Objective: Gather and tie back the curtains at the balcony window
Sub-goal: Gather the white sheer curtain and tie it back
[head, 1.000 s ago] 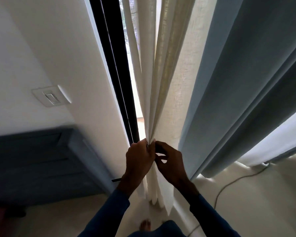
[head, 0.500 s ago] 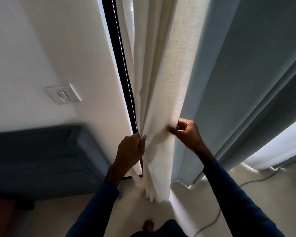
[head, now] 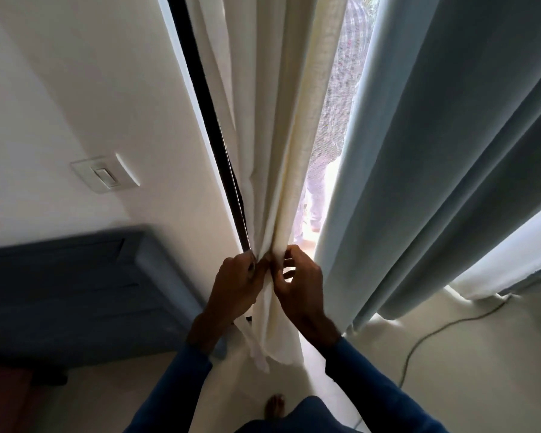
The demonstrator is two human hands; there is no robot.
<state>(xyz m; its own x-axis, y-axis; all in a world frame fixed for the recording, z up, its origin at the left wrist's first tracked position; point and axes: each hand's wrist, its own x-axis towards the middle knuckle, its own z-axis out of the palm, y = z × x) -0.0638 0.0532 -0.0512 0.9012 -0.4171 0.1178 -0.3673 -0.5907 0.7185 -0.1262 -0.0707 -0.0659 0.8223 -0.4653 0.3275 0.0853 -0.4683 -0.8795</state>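
Half done, I judge: my left hand [head: 236, 287] and right hand [head: 300, 289] both pinch the cream curtain [head: 281, 182], bunched at 12 o'clock; no tie shows. Blue curtain [head: 434, 167], 2 o'clock, hangs loose.

Both arms wore long dark blue sleeves, the left sleeve [head: 181, 379] and the right sleeve [head: 378, 389] each ending at the wrist. The left hand [head: 235, 289] and right hand [head: 300, 289] were bare. At the bottom centre of the frame, dark blue trousers [head: 297, 415] and a bare foot [head: 275, 406] showed.
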